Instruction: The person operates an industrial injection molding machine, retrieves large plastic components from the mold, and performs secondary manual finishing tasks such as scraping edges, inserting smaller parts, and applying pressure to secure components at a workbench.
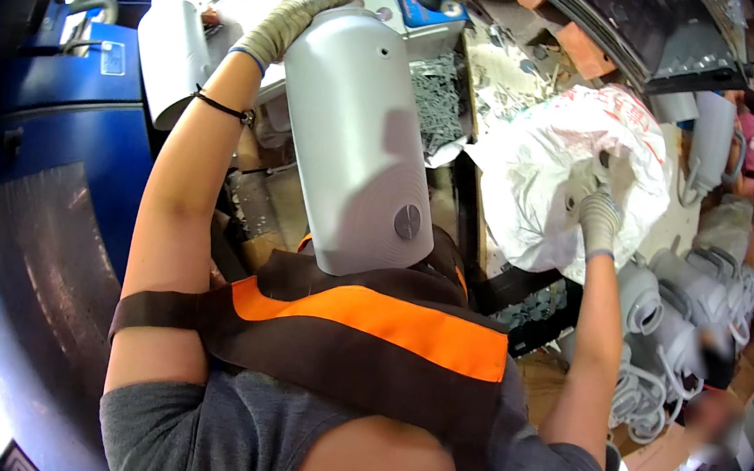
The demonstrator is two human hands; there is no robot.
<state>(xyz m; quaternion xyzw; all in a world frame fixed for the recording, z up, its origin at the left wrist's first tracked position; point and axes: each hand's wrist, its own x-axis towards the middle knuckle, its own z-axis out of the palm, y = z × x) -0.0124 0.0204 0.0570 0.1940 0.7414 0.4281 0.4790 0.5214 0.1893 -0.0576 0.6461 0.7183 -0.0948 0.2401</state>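
Observation:
My left hand [292,23], in a pale knitted work glove, is closed over the far top rim of a large light-grey plastic cylinder [355,110]. The cylinder leans toward me, its near end against my apron. It has a small hole near the far end and a dark round disc near the close end. To the right, my right hand [599,223], gloved the same way, reaches into the open mouth of a white plastic bag [536,170]. Its fingers look curled together there, and the bag's contents show only as a few small dark and pale spots.
Blue machine cabinets [78,142] stand at left, beside another grey cylinder [173,55]. Grey plastic scraps [436,102] lie in a bin beyond the cylinder. Several grey housings with handles [686,283] crowd the right side. A dark screen-like panel [696,49] overhangs the far right.

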